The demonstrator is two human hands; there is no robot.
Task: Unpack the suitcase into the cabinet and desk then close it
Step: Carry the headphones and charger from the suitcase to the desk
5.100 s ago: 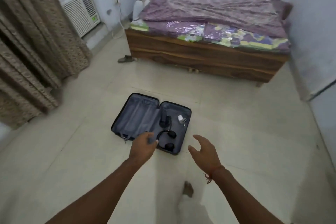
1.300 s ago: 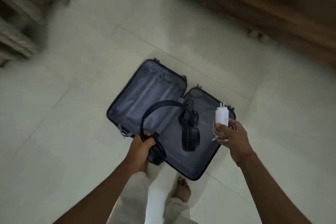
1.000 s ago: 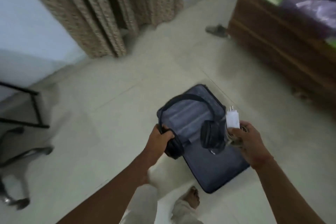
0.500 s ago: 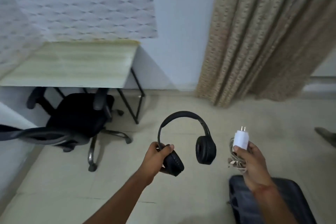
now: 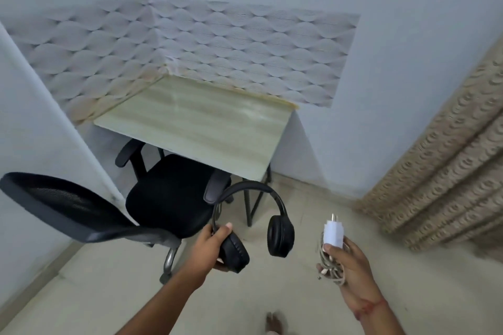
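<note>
Far left: black office chair [image 5: 152, 198], mesh back toward the camera, seat tucked partly under the desk [image 5: 196, 128], a pale wood top in the wall corner. Left hand [image 5: 211, 246] grips one earcup of the black headphones [image 5: 253, 228] (band arching up, other cup hanging free), held in the air in front of the desk. Right hand [image 5: 344, 264] clasps the white charger [image 5: 334, 232], prongs up, plus its bundled cable [image 5: 330, 266]. Beige curtain [image 5: 449, 171] at the right edge. Suitcase out of frame.
</note>
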